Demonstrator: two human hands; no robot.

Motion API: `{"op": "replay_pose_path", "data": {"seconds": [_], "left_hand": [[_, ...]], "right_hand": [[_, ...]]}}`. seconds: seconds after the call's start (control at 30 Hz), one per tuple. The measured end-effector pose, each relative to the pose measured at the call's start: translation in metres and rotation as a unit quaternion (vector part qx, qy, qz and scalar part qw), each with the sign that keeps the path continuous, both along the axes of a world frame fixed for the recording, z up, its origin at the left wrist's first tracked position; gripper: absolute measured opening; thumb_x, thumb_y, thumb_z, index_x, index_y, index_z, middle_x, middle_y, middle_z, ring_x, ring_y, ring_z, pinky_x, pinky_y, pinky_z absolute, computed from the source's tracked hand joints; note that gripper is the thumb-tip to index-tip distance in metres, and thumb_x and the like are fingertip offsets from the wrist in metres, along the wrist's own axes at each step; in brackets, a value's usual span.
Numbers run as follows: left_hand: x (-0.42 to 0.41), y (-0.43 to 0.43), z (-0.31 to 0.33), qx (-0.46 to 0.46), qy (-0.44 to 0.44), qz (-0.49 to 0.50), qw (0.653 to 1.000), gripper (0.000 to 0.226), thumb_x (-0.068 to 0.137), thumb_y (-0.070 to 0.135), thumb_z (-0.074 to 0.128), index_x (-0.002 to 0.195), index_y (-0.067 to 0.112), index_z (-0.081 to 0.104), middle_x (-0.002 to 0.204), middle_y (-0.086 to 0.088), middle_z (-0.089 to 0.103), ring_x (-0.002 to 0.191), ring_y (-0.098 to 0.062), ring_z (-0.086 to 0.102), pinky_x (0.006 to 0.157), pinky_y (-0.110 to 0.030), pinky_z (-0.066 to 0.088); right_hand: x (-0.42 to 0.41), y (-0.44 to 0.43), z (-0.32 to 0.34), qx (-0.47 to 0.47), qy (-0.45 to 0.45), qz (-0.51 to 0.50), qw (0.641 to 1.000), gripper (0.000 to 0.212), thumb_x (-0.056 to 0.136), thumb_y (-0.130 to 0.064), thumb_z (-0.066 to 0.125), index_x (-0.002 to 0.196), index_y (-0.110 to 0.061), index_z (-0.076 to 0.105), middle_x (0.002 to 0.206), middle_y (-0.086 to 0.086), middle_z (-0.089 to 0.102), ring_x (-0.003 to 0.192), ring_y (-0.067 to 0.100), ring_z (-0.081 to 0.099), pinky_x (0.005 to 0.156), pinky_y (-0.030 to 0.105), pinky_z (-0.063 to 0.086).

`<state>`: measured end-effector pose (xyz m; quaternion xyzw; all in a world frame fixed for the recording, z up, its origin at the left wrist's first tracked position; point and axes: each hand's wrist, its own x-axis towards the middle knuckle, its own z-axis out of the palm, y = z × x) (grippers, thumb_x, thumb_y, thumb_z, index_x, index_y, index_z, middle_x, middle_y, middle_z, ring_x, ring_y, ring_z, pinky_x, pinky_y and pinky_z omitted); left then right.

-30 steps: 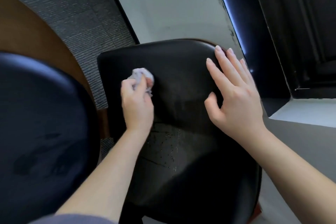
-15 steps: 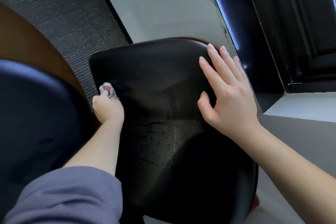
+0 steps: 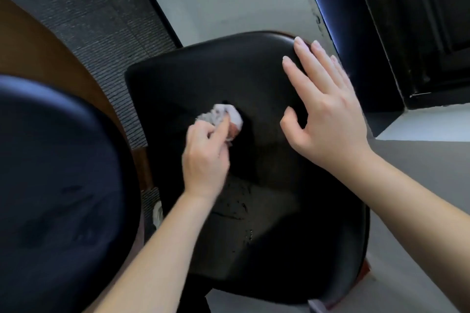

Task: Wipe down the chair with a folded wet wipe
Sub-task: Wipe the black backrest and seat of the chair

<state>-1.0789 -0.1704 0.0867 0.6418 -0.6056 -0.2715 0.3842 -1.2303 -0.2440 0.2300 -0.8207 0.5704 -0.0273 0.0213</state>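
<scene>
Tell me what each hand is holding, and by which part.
The left hand grips the wet wipe by its near side; the right hand holds nothing.

Wet wipe point(image 3: 227, 112) partly behind left hand point(image 3: 204, 157)

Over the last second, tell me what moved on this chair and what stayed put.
The left hand, gripping the wadded wet wipe, swept out to the left edge of the black chair, then back rightward to the middle of its pad. Nothing was picked up or released. The right hand stayed flat, fingers straight, on the chair's upper right corner.
</scene>
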Motion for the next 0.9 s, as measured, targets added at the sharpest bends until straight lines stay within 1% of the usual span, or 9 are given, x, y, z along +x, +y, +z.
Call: {"op": "replay_pose_path", "data": {"seconds": [0.17, 0.23, 0.3, 0.43, 0.6, 0.7, 0.77, 0.8, 0.9], "left_hand": [[0.034, -0.019, -0.043, 0.212, 0.034, 0.183, 0.959, 0.039, 0.093, 0.004, 0.052, 0.128, 0.015, 0.065, 0.092, -0.003, 0.041, 0.085, -0.03, 0.057, 0.071, -0.025, 0.038], [0.018, -0.021, -0.021, 0.154, 0.064, 0.157, 0.973, 0.039, 0.093, 0.006, 0.052, 0.128, 0.014, 0.064, 0.091, -0.004, 0.043, 0.081, -0.028, 0.059, 0.073, -0.031, 0.047], [-0.014, -0.005, 0.016, 0.039, 0.075, 0.065, 0.994, 0.039, 0.088, -0.001, 0.057, 0.126, 0.009, 0.065, 0.086, -0.004, 0.045, 0.076, -0.023, 0.054, 0.069, -0.033, 0.05], [-0.021, 0.018, 0.045, -0.091, 0.005, -0.125, 0.988, 0.042, 0.086, -0.005, 0.055, 0.125, 0.006, 0.066, 0.081, -0.01, 0.05, 0.075, -0.027, 0.051, 0.049, -0.035, 0.048], [0.004, -0.021, 0.019, -0.006, -0.009, -0.014, 1.0, 0.04, 0.087, -0.001, 0.05, 0.123, 0.004, 0.065, 0.088, -0.015, 0.051, 0.081, -0.032, 0.052, 0.064, -0.047, 0.05], [-0.02, 0.034, 0.039, -0.09, 0.019, -0.161, 0.983, 0.038, 0.091, 0.005, 0.046, 0.123, 0.003, 0.066, 0.08, -0.011, 0.049, 0.072, -0.026, 0.049, 0.057, -0.037, 0.049], [-0.013, 0.056, 0.039, -0.123, 0.015, -0.231, 0.965, 0.036, 0.091, 0.002, 0.05, 0.123, 0.004, 0.067, 0.079, -0.009, 0.05, 0.071, -0.024, 0.049, 0.052, -0.037, 0.05], [-0.01, 0.047, 0.035, -0.123, 0.014, -0.225, 0.967, 0.038, 0.09, 0.001, 0.05, 0.124, 0.005, 0.066, 0.08, -0.01, 0.051, 0.072, -0.026, 0.05, 0.052, -0.039, 0.051], [-0.01, -0.011, 0.04, -0.083, 0.01, -0.069, 0.994, 0.042, 0.089, 0.001, 0.05, 0.129, 0.005, 0.062, 0.087, -0.013, 0.051, 0.078, -0.029, 0.052, 0.058, -0.038, 0.05]], "right_hand": [[0.0, 0.002, 0.0, -0.007, 0.01, -0.004, 1.0, 0.06, 0.08, -0.016, 0.052, 0.139, -0.005, 0.049, 0.154, 0.011, 0.033, 0.144, 0.031, 0.027, 0.119, 0.043, 0.021], [-0.002, 0.002, 0.001, 0.007, 0.021, -0.002, 1.0, 0.059, 0.083, -0.017, 0.051, 0.141, -0.006, 0.046, 0.155, 0.011, 0.031, 0.145, 0.032, 0.025, 0.119, 0.045, 0.02], [-0.003, 0.007, 0.003, 0.017, 0.047, 0.001, 0.999, 0.059, 0.087, -0.018, 0.05, 0.144, -0.007, 0.041, 0.158, 0.009, 0.026, 0.147, 0.031, 0.02, 0.12, 0.043, 0.016], [-0.014, 0.041, 0.011, 0.03, 0.019, -0.081, 0.996, 0.056, 0.095, -0.016, 0.042, 0.15, -0.011, 0.03, 0.161, 0.005, 0.016, 0.149, 0.027, 0.008, 0.12, 0.045, 0.011], [-0.026, 0.082, 0.005, 0.022, 0.015, -0.118, 0.993, 0.056, 0.097, -0.012, 0.04, 0.151, -0.008, 0.026, 0.161, 0.009, 0.016, 0.149, 0.03, 0.007, 0.12, 0.049, 0.016], [-0.024, 0.082, 0.006, 0.022, -0.007, -0.12, 0.992, 0.055, 0.096, -0.006, 0.04, 0.15, -0.006, 0.029, 0.16, 0.01, 0.019, 0.149, 0.03, 0.009, 0.12, 0.048, 0.014], [-0.026, 0.087, 0.008, 0.028, 0.023, -0.111, 0.993, 0.056, 0.097, -0.007, 0.041, 0.151, -0.006, 0.026, 0.16, 0.01, 0.016, 0.149, 0.031, 0.006, 0.12, 0.049, 0.012], [-0.027, 0.091, 0.008, 0.025, 0.048, -0.107, 0.993, 0.056, 0.097, -0.01, 0.041, 0.151, -0.006, 0.025, 0.161, 0.01, 0.015, 0.149, 0.031, 0.006, 0.12, 0.05, 0.013], [-0.026, 0.104, 0.004, 0.015, 0.067, -0.108, 0.992, 0.057, 0.097, -0.016, 0.042, 0.151, -0.008, 0.027, 0.161, 0.009, 0.016, 0.149, 0.03, 0.007, 0.119, 0.052, 0.016]]}}
